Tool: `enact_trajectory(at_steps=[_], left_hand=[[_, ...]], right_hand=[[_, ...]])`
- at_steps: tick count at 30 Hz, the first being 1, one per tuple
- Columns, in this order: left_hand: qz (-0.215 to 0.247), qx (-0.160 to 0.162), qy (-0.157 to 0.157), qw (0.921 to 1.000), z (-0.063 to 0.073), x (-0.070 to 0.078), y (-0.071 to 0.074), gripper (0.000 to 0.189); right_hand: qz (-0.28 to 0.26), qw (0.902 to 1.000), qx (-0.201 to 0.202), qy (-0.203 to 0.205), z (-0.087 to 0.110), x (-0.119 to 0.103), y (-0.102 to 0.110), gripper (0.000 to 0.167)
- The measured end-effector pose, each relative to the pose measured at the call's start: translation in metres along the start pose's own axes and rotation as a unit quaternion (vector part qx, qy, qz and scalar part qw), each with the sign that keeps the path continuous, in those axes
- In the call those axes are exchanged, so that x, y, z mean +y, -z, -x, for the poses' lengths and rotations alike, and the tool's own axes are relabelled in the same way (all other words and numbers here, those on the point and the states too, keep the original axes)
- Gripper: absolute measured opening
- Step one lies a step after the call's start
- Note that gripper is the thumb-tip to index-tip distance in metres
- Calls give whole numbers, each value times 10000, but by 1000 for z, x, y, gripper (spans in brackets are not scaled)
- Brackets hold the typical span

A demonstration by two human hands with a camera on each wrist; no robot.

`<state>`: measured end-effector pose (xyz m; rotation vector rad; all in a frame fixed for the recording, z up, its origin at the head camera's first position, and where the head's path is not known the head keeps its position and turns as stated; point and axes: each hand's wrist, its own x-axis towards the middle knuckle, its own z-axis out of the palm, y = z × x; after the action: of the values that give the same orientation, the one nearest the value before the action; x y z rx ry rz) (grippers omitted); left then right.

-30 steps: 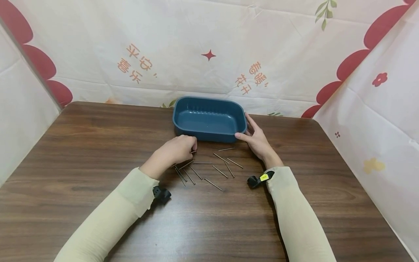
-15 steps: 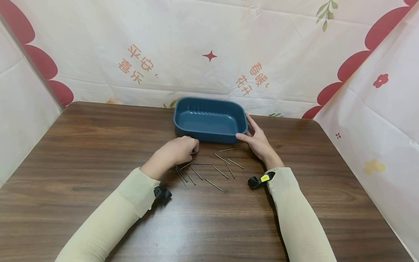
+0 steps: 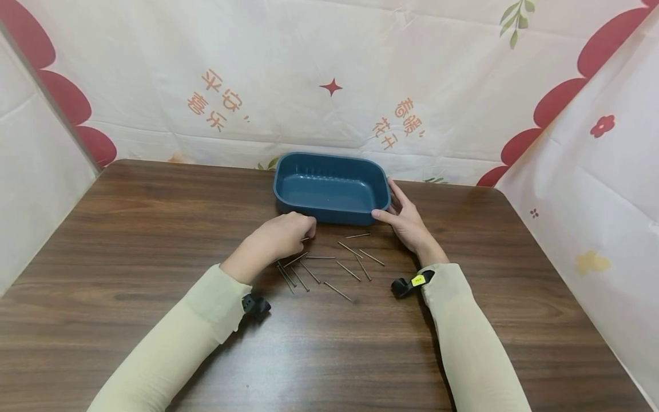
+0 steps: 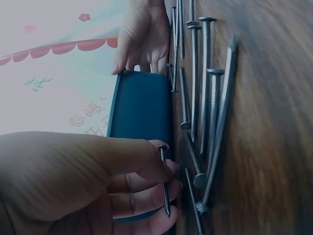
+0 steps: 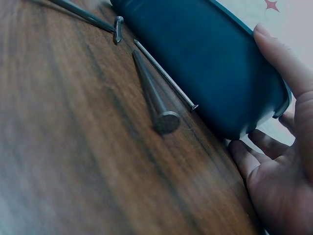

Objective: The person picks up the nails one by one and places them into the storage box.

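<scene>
A blue rectangular plastic box point(image 3: 334, 216) stands on the table near its back edge, nothing lying in it. My right hand point(image 3: 409, 226) holds the box's right end, thumb on the rim and fingers curled round the corner. In front of the box my left hand point(image 3: 278, 237) pinches a steel nail point(image 4: 165, 181) between thumb and fingers, its head up by the thumb in the left wrist view. Several loose nails point(image 3: 337, 292) lie scattered beside and below the left hand, some crossing. Two nails close to the box show large in the right wrist view, one with its flat head point(image 5: 167, 122) facing the camera.
The brown wood-grain table point(image 3: 329, 360) spreads out around the box and nails. A white printed cloth point(image 3: 309, 51) hangs right behind the table and along both sides. Black wrist straps point(image 3: 255, 306) sit at both sleeve cuffs.
My left fingers have shifted very slightly to the right, low over the nails. The right hand, the box and the loose nails keep their places.
</scene>
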<state>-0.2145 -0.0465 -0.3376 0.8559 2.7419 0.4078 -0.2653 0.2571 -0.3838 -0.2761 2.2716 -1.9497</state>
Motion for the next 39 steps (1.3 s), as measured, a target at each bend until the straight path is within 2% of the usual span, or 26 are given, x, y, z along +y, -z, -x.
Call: enact_trajectory(at_steps=[4,11,22,28,34,39], left_hand=[[13,75,-93,9999,1,0,3,28],[421,191,-489,9977,3,1,11,35],[291,728,-1052,9914,-2,1,47,32],[533,849,-974,9902,-15,-7,66,30],[801,847,-852,9895,-31,-14,74,30],[766,759,-721,9915,-45,-17,80,29]], right_hand=[[36,10000,-32,26,-1,1,1,91],[125,9999,0,38,-3,3,3,92],[287,9996,15,8,-2,2,4,92],[345,9994,16,2,-2,4,6,92],[466,9989,30,-23,-1,5,7,92],[407,9992,23,27,-1,4,4,91]])
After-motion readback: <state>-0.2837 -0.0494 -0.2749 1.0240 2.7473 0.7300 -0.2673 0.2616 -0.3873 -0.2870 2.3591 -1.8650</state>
